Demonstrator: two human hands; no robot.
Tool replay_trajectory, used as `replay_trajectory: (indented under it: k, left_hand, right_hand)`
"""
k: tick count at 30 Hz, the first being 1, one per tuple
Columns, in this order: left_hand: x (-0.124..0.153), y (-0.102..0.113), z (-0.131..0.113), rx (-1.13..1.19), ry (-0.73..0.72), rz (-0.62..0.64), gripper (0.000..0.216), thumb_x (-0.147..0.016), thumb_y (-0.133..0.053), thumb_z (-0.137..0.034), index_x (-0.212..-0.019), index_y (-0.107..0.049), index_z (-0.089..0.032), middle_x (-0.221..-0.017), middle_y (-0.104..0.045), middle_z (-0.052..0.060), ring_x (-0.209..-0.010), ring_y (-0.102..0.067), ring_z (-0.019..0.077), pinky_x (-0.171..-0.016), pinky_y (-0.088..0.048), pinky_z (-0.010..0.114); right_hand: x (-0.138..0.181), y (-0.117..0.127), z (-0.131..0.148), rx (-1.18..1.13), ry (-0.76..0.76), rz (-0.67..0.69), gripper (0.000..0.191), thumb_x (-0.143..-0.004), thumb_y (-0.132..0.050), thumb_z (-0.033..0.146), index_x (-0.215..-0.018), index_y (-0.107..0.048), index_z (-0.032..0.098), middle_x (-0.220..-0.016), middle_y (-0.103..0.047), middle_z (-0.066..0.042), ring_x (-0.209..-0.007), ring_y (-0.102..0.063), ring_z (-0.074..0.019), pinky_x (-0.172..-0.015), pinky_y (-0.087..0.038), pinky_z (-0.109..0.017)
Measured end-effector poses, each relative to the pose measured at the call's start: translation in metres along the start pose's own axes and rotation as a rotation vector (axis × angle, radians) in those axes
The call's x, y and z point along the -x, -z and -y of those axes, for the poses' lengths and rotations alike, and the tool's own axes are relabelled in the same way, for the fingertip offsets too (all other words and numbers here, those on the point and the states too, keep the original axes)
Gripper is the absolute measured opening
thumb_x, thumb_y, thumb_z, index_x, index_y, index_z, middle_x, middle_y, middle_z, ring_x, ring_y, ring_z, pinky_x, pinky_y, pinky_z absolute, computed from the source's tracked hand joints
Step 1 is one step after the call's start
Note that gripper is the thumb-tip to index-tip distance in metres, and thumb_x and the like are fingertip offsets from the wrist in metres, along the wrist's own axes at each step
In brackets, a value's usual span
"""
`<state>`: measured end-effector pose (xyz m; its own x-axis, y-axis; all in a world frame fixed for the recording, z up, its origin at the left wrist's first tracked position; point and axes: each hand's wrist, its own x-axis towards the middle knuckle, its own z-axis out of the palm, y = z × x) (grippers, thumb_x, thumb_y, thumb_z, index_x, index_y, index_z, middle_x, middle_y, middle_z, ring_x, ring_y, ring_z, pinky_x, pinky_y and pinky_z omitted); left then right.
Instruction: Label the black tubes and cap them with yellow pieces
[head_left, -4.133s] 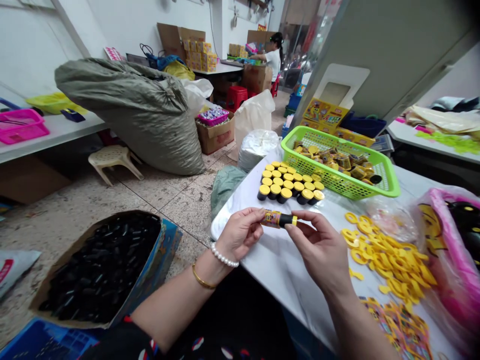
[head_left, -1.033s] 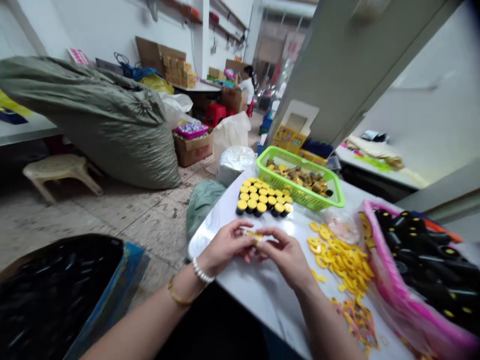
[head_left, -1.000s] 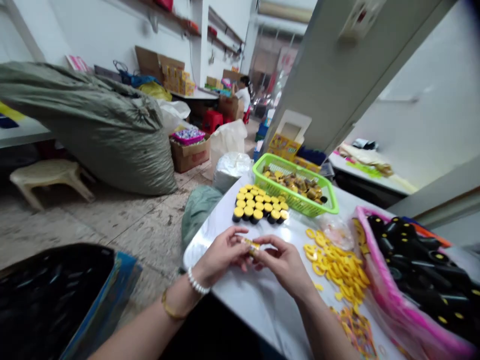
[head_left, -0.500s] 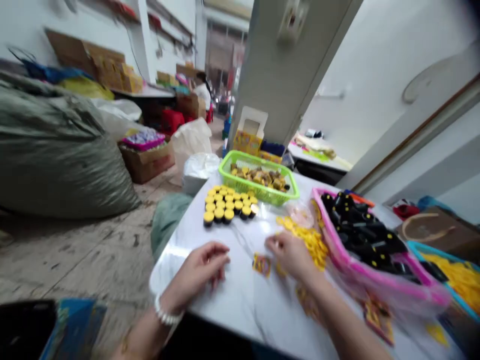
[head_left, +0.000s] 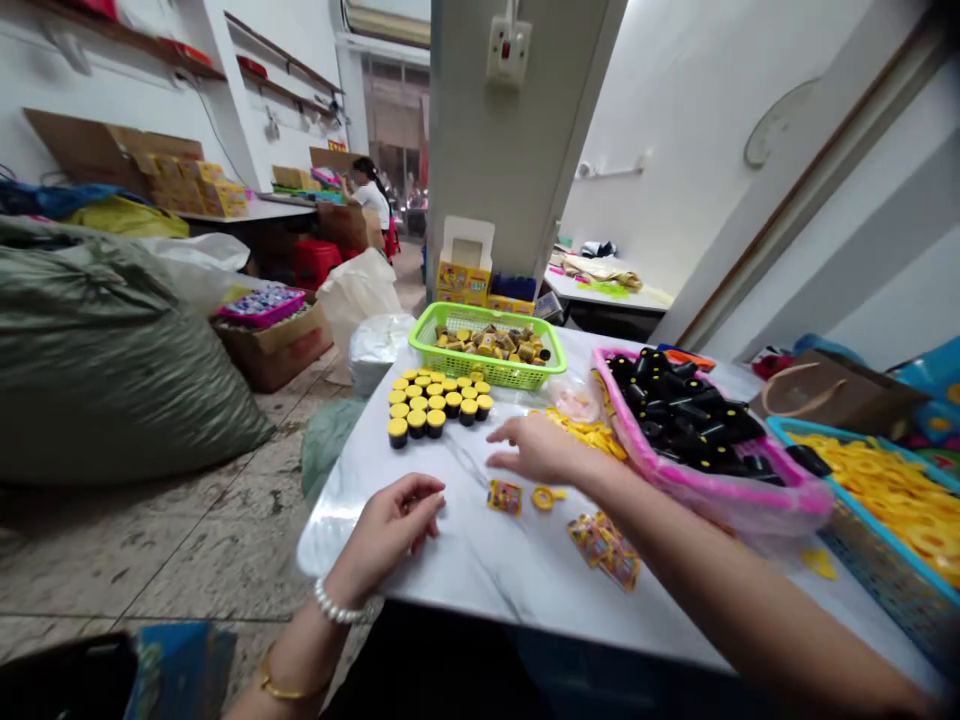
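Several printed pieces (head_left: 604, 550) lay heaped toward the near side of the white table (head_left: 457, 565). The left hand (head_left: 394, 525) hung with fingers loosely curled, nothing showing between them. A little farther in, a lone printed card (head_left: 505, 497) lay flat; it looked thin and slick, best lifted by an edge. Just beside it, a yellow ring (head_left: 544, 498) seemed light and stiff, easiest pinched at its short handle. The right hand (head_left: 534, 450) hovered beyond, fingers parted, apparently unburdened. Yellow-capped containers (head_left: 416, 403) stood upright in close rows, probably light, hard and easily toppled; their black sides offered a hold, though close neighbours crowded the fingers. A pink basket (head_left: 787, 492) blocked the right, a green basket (head_left: 480, 374) the back. Far off sat a person (head_left: 373, 207).
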<state>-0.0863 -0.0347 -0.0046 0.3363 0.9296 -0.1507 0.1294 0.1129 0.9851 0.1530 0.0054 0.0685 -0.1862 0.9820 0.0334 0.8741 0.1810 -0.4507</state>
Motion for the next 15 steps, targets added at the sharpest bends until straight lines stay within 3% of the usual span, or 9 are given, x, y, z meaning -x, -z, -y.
replay_trajectory:
  k: [3, 5, 10, 15]
  left_hand:
    - [-0.001, -0.004, 0.000, -0.012, 0.014, -0.005, 0.036, -0.081, -0.066, -0.044, -0.100, -0.064, -0.014, -0.061, -0.062, 0.000, -0.045, -0.047, 0.0091, -0.043, -0.034, 0.019]
    - [-0.001, -0.009, 0.000, -0.033, 0.005, -0.036, 0.032, -0.080, -0.067, -0.042, -0.097, -0.066, -0.014, -0.063, -0.063, 0.000, -0.045, -0.049, 0.0093, -0.043, -0.034, 0.019]
    - [-0.002, -0.026, 0.000, -0.185, -0.109, -0.088, 0.025, -0.079, -0.068, -0.040, -0.087, -0.071, -0.016, -0.083, -0.072, 0.007, -0.060, -0.064, 0.0154, -0.056, -0.047, 0.024]
    - [0.005, -0.027, 0.003, -0.161, -0.083, -0.109, 0.027, -0.080, -0.068, -0.040, -0.090, -0.070, -0.016, -0.081, -0.071, 0.006, -0.061, -0.064, 0.0153, -0.059, -0.048, 0.025]
  right_hand:
    - [0.045, -0.052, -0.005, 0.057, -0.019, 0.022, 0.006, -0.079, -0.070, 0.018, -0.085, -0.072, 0.016, -0.105, -0.070, -0.013, -0.103, -0.061, -0.0280, -0.093, -0.045, -0.038]
    - [0.059, -0.069, -0.009, 0.081, -0.026, -0.013, 0.013, -0.085, -0.059, 0.014, -0.090, -0.071, 0.015, -0.113, -0.066, -0.015, -0.110, -0.056, -0.0290, -0.097, -0.041, -0.040]
    - [0.053, -0.072, -0.012, 0.053, -0.011, -0.037, 0.011, -0.083, -0.057, 0.012, -0.081, -0.066, 0.017, -0.097, -0.067, -0.012, -0.097, -0.057, -0.0254, -0.087, -0.041, -0.036]
    - [0.044, -0.068, -0.017, -0.097, -0.072, -0.032, 0.027, -0.072, -0.062, 0.008, -0.096, -0.063, 0.018, -0.071, -0.064, -0.002, -0.067, -0.056, -0.0180, -0.064, -0.037, -0.029]
